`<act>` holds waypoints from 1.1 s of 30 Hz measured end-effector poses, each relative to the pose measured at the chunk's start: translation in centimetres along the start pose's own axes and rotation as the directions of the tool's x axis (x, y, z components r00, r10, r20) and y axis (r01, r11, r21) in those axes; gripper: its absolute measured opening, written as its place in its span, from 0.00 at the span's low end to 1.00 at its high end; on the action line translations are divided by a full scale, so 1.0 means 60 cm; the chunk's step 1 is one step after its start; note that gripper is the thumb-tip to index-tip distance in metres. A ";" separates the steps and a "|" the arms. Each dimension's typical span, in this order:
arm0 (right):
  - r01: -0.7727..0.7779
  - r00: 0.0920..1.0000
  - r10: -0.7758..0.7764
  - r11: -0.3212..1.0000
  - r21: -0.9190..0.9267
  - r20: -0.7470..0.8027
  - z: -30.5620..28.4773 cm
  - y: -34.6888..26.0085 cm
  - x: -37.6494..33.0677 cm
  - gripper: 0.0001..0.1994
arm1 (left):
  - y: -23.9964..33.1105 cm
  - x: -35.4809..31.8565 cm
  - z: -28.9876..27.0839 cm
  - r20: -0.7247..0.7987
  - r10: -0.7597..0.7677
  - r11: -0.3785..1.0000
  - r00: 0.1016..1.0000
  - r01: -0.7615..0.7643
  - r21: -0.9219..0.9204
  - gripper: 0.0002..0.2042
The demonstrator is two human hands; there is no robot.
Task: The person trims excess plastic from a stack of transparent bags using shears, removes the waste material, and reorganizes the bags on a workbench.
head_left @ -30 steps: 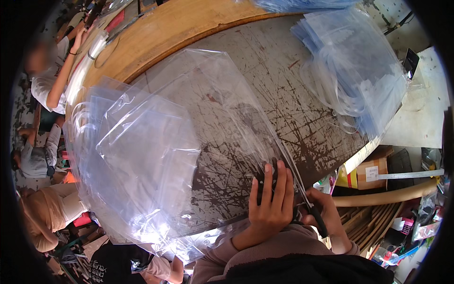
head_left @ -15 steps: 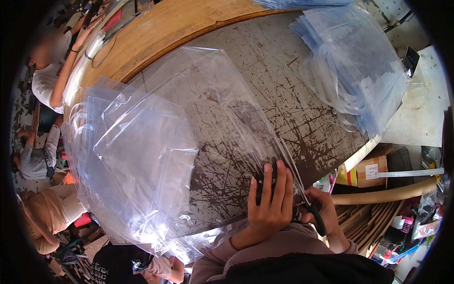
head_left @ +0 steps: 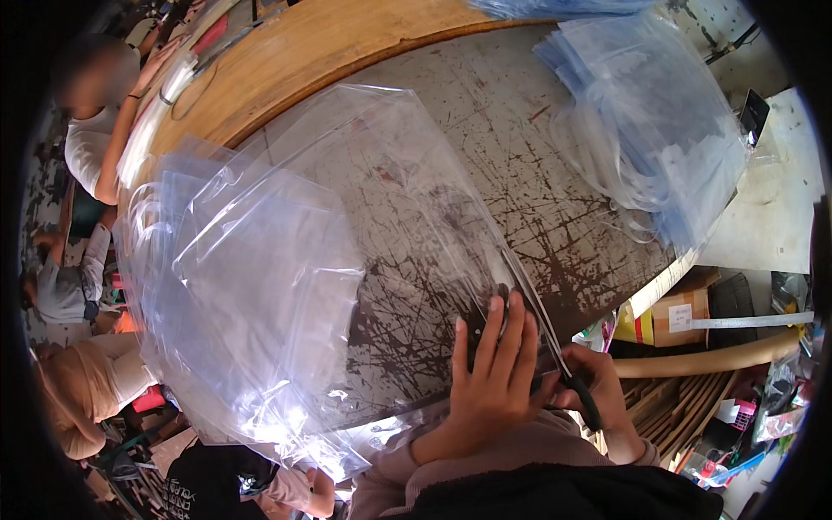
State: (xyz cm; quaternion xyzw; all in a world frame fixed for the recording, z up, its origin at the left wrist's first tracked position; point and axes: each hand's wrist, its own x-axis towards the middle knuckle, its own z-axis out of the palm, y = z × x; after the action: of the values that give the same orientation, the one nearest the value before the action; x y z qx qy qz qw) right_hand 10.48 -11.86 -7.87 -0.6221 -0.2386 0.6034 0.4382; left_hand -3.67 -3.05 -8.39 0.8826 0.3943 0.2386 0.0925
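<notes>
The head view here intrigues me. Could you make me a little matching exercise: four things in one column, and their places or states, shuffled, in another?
Things:
1. Left hand
2. Right hand
3. Bluish plastic pile
4. Cardboard box

Places or states:
A. Brown, off the table's right edge
B. Gripping black-handled scissors
C. On the table, at its far right
D. Laid over the clear plastic sheet, fingers extended

Pairs: 1-D, 2-B, 3-C, 4-A

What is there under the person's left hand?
The left hand rests over a clear plastic sheet, through which the scratched tabletop shows. What it directly covers cannot be seen.
</notes>
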 end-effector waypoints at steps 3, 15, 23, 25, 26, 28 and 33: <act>-0.023 1.000 0.023 0.998 -0.052 0.005 -0.009 -0.004 0.000 0.30 | -0.047 0.001 -0.055 0.201 0.102 0.842 0.974 0.023 -0.539 0.27; 0.169 0.947 -0.310 0.713 -0.681 -0.089 -0.007 -0.038 -0.019 0.30 | -0.106 0.061 -0.309 0.739 0.104 0.940 0.666 -0.309 0.147 0.30; 0.189 0.982 -0.184 0.950 -0.247 0.045 -0.029 0.026 -0.012 0.32 | -0.120 0.280 -0.086 0.609 0.651 0.717 0.452 -0.630 -0.298 0.12; 0.125 0.987 -0.129 0.991 0.041 0.094 -0.037 0.046 -0.017 0.33 | -0.126 0.308 -0.065 0.602 0.669 0.738 0.436 -0.491 -0.463 0.11; 0.047 0.989 -0.076 0.976 0.212 0.130 -0.032 0.036 -0.023 0.33 | -0.129 0.314 -0.053 0.612 0.674 0.737 0.414 -0.319 -0.596 0.10; 0.009 0.995 -0.027 0.982 0.186 0.098 -0.030 0.015 -0.035 0.34 | -0.136 0.316 -0.033 0.568 0.714 0.692 0.409 -0.293 -0.660 0.09; 0.019 0.999 -0.023 0.992 -0.124 -0.036 -0.021 0.003 -0.035 0.34 | -0.160 0.306 0.005 0.619 0.690 0.683 0.375 -0.057 -0.728 0.09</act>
State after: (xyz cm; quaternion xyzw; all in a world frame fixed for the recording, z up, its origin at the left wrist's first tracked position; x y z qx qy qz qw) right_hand 11.30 -13.98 -7.04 -0.6566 -0.2738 0.5712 0.4095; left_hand 0.76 17.01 -5.64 0.8640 -0.0339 -0.1143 0.4892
